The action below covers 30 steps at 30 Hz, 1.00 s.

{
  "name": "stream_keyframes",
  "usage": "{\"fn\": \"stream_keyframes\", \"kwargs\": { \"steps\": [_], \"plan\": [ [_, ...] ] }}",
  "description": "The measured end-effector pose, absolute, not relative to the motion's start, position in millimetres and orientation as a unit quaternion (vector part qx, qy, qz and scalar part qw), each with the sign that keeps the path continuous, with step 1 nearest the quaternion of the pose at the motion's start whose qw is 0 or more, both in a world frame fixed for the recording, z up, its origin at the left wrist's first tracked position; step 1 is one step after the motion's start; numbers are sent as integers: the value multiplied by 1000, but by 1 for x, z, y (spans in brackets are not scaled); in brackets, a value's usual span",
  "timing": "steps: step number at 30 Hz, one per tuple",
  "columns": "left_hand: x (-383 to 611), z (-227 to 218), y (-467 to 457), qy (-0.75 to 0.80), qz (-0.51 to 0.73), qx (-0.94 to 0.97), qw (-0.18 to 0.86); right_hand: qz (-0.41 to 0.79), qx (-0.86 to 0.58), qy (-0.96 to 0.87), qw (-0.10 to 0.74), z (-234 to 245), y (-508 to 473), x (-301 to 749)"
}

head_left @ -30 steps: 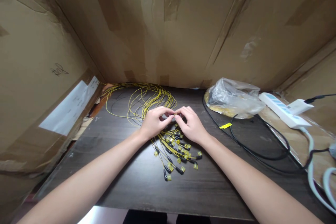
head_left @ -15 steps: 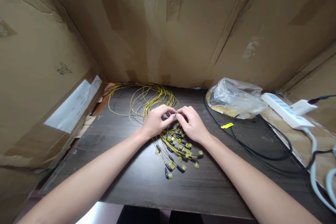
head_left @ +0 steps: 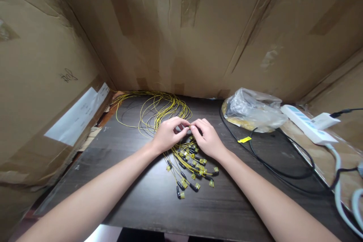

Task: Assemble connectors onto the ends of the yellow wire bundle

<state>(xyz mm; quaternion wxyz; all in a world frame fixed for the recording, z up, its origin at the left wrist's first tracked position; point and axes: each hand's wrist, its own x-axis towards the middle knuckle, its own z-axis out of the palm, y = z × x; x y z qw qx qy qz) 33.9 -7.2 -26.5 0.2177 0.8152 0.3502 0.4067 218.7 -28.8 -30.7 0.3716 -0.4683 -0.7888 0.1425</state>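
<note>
My left hand [head_left: 169,133] and my right hand [head_left: 207,136] meet above the middle of the table, fingertips nearly touching. Both are closed in a pinch around a tiny yellowish-brown piece [head_left: 190,126], too small to name. Thin yellow cables [head_left: 167,106] loop behind my left hand and pass under it. Toward me their ends fan out, carrying black angled connectors [head_left: 194,187] with clear yellow caps [head_left: 182,195]. Several of these ends lie on the tabletop below and between my hands. My fingers hide part of the bundle.
Cardboard walls [head_left: 170,41] enclose the dark wooden table [head_left: 136,204] at the back and sides. At the right lie a clear plastic bag [head_left: 255,109], a black cable [head_left: 266,162] with a yellow tag [head_left: 244,140], and a white power strip [head_left: 306,123] with a plug in it.
The view has tilted up slightly, so the table and hands sit a little lower. Both hands keep their pinch in nearly the same place; the cables lie as before.
</note>
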Motion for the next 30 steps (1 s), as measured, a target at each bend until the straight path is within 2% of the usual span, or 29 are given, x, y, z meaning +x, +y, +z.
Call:
{"fn": "stream_keyframes", "kwargs": {
  "steps": [7,22,30],
  "plan": [
    [33,-27,-6,374,407,798,241,151,-470,-768,408,-32,-29,219],
    [33,-29,-6,359,404,811,223,167,-467,-780,380,-30,-29,220],
    [34,-27,-5,386,400,789,262,158,-465,-762,423,-32,-29,220]
  ]
}}
